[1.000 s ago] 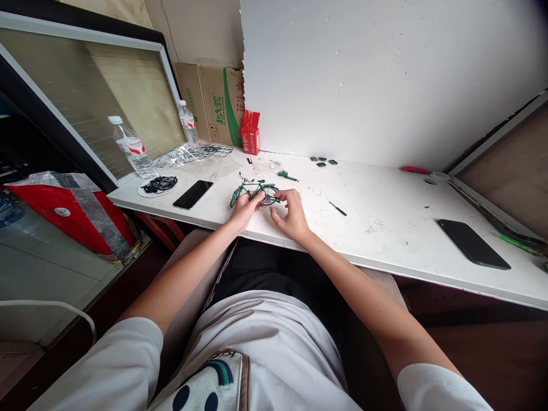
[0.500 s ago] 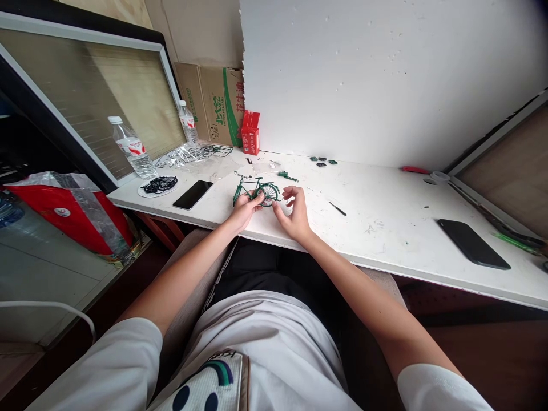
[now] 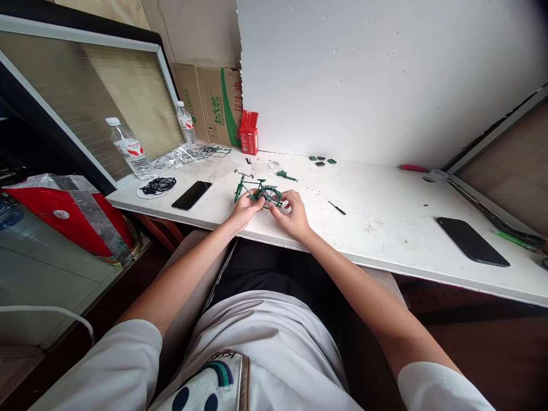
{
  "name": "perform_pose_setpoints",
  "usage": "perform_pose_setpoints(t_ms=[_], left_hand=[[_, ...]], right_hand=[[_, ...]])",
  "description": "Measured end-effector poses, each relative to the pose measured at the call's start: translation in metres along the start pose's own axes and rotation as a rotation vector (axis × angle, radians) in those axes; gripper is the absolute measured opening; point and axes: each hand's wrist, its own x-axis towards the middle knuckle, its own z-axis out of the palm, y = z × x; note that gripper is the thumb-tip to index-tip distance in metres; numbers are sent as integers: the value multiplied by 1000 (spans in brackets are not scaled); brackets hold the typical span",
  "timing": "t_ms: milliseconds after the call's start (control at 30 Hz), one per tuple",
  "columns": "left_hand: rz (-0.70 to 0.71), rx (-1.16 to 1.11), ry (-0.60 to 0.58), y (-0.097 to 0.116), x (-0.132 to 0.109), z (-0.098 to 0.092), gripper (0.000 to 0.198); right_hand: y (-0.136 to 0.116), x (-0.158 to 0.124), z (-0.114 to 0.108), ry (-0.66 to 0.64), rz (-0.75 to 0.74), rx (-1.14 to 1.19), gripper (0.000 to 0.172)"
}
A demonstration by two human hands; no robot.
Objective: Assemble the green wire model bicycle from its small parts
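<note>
A small green model bicycle point(image 3: 256, 190) stands upright on the white table point(image 3: 385, 228), close to its front edge. My left hand point(image 3: 243, 210) grips the bicycle's frame from below with closed fingers. My right hand point(image 3: 292, 213) is closed on the rear wheel end, its fingertips pinched at the wheel. A loose green part point(image 3: 286, 176) lies just behind the bicycle. A thin dark tool point(image 3: 337, 208) lies on the table to the right of my right hand.
A black phone point(image 3: 192, 194) and a plate of black parts point(image 3: 157, 186) lie left of the bicycle. Two water bottles point(image 3: 127, 148), plastic parts sprues point(image 3: 192, 154), a red box point(image 3: 249, 133) and a cardboard carton point(image 3: 212, 103) stand behind. Another phone point(image 3: 472, 249) lies at right.
The bicycle has been tipped more upright and shifted slightly right. My right hand opened briefly beside the rear wheel, then closed on it again.
</note>
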Motion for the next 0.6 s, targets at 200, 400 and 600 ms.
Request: perform_pose_setpoints(t_ms=[200,400,600], left_hand=[[22,0,17,-5,2,-1,61],[48,87,23,-6,1,3,62],[52,71,38,0,-3,6,78]], right_hand=[[0,0,0,-22,-5,-4,28],[-3,0,-1,-5,-37,35,19],[-7,1,-3,2,-62,44,17]])
